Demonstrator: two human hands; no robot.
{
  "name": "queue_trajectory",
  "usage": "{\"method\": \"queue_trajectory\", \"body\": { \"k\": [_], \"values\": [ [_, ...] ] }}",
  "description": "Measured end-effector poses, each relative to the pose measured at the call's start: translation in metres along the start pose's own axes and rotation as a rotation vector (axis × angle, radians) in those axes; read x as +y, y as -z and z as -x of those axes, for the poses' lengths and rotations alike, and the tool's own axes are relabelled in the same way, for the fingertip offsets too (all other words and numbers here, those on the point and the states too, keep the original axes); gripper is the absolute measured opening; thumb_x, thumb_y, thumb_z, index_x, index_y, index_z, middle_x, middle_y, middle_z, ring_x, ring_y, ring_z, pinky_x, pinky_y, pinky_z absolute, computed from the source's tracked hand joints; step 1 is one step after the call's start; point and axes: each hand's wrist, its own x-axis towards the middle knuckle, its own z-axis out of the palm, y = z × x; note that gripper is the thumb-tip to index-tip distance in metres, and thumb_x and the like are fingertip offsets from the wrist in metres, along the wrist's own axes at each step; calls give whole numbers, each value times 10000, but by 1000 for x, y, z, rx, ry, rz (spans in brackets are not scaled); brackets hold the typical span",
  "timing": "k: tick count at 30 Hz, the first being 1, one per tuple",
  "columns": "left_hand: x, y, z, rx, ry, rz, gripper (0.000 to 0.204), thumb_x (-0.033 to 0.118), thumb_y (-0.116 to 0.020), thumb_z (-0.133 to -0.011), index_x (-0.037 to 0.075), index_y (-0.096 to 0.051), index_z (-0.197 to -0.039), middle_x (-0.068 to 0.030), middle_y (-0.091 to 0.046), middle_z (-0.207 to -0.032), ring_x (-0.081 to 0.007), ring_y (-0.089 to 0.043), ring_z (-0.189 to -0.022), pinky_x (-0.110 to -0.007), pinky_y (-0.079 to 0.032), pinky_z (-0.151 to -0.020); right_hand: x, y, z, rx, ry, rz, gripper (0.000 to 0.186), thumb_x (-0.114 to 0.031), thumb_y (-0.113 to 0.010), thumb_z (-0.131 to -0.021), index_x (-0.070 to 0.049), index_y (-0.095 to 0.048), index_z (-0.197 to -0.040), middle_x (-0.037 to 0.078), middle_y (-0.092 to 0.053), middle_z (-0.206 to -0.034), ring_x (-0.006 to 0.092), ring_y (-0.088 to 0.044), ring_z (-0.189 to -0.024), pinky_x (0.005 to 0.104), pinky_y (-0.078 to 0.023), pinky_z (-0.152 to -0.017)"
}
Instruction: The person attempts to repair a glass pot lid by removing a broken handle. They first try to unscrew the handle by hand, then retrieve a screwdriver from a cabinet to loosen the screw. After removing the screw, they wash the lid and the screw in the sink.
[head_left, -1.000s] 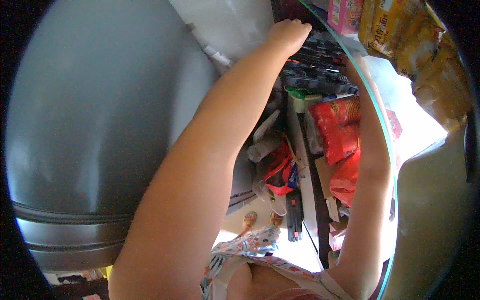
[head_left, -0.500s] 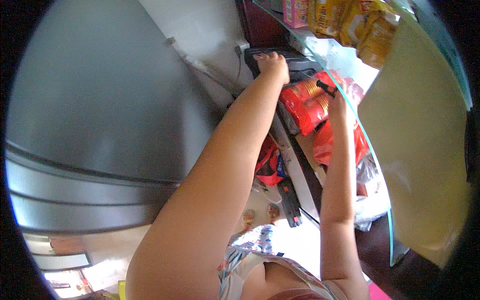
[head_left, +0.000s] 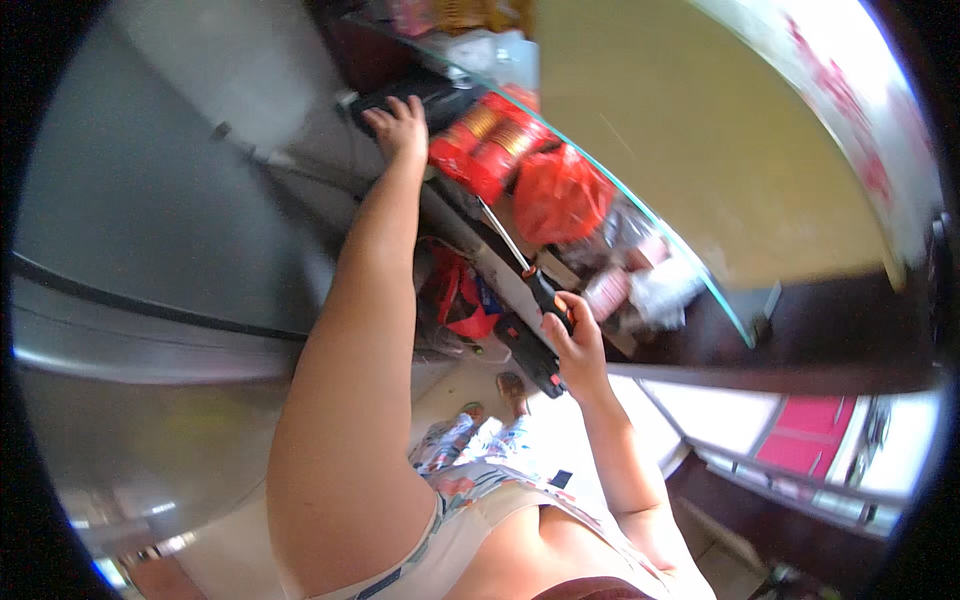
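My left hand (head_left: pixel 398 128) reaches up with fingers spread on or just above a black plastic case (head_left: pixel 445 95) on the cabinet shelf; contact is hard to tell. My right hand (head_left: pixel 575 340) grips a screwdriver (head_left: pixel 510 237) by its black and orange handle, its long metal shaft angled up and left. Red wrapped packages (head_left: pixel 490 150) lie to the right of the case, with a red plastic bag (head_left: pixel 560 200) beside them.
A teal-edged glass shelf (head_left: pixel 655 225) crosses above the items; yellow packets (head_left: pixel 465 15) sit at the back. A grey fridge (head_left: pixel 150 220) stands left. Below are another black case (head_left: pixel 530 355) and a red bag (head_left: pixel 455 300). Clear and white bags (head_left: pixel 665 300) lie right.
My right hand has come down from under the glass, now clearly holding the screwdriver. My left fingers have loosened and spread. The view has swung, shifting the cabinet left and revealing the room below right.
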Motion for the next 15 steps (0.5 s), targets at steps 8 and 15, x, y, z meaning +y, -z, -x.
{"method": "queue_trajectory", "body": {
  "k": [8, 15],
  "values": [
    [1, 114, 62, 82, 261, 595, 398, 226, -255, -972, 115, -430, -1311, -140, -339, -1424, -319, -296, -1326, -527, -208, -1073, -21, 48, 155, 119, -25, -404, 360, -182, -546, -918, -1, -430, -1206, 76, -576, -1021, 115, -537, -824, 254, -447, -753],
    [78, 229, 236, 572, -184, 1155, 403, 34, -548, -793, -13, -494, -1189, -212, -522, -1145, -358, -482, -1091, -435, -369, -956, -33, 134, 247, 197, 120, -542, 381, -198, -564, -909, -12, -430, -1214, 74, -571, -1015, 117, -534, -820, 263, -436, -763]
  ]
}}
